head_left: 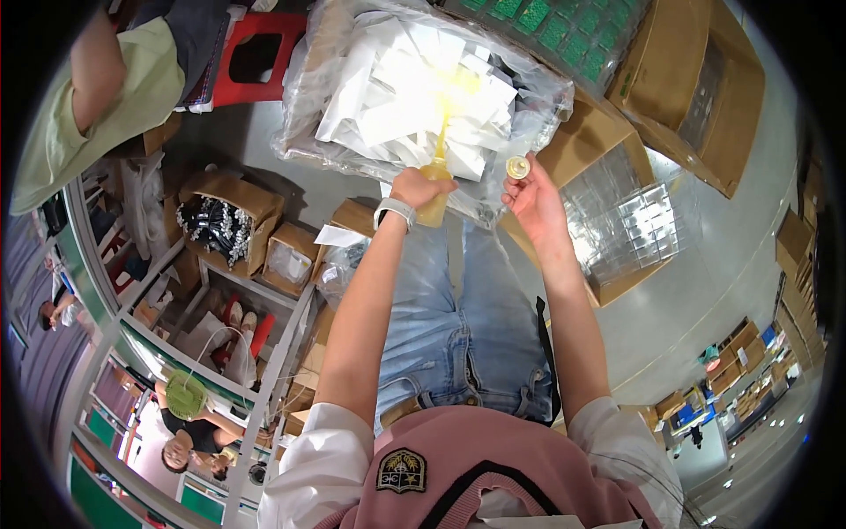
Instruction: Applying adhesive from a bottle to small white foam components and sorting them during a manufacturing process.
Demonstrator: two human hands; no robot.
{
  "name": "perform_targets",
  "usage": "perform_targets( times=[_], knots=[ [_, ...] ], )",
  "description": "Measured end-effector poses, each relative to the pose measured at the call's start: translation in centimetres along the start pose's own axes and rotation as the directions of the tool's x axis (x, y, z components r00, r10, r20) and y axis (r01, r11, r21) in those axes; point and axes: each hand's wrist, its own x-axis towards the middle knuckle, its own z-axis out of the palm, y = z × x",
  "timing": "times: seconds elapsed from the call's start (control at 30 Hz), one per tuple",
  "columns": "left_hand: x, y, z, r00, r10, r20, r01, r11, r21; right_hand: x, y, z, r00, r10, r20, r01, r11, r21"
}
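My left hand (419,187) is shut on a yellow squeeze bottle (435,196) whose long thin nozzle points up toward a clear plastic bag of white pieces (397,97). A white watch sits on that wrist. My right hand (531,190) pinches a small round yellowish cap (517,167) between the fingertips, a short way right of the bottle. Both forearms reach out over my blue jeans (476,326).
Open cardboard boxes (617,203) hold clear plastic trays at the right. A brown box (696,88) and green trays (564,26) lie beyond. Boxes of parts (231,220) and a metal shelf frame (264,370) stand at the left. Another person in a light green sleeve (115,97) and a red stool (260,53) are at upper left.
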Motion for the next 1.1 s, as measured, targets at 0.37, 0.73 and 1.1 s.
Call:
perform_targets(
  times=[0.37,0.73,1.1],
  knots=[
    [1.6,0.1,1.5,0.945,-0.200,0.258,0.317,0.752,-0.578,0.5,0.8,-2.8,0.999,-0.032,-0.024,0.031,0.999,-0.041],
    [1.4,1.2,2.0,0.928,-0.220,0.301,0.364,0.704,-0.609,0.9,0.8,-4.1,0.996,-0.056,-0.066,0.052,0.997,-0.053],
    [2.5,0.2,3.5,0.912,-0.215,0.349,0.402,0.635,-0.659,1.0,1.0,-4.4,0.994,-0.071,-0.082,0.061,0.992,-0.114]
  ],
)
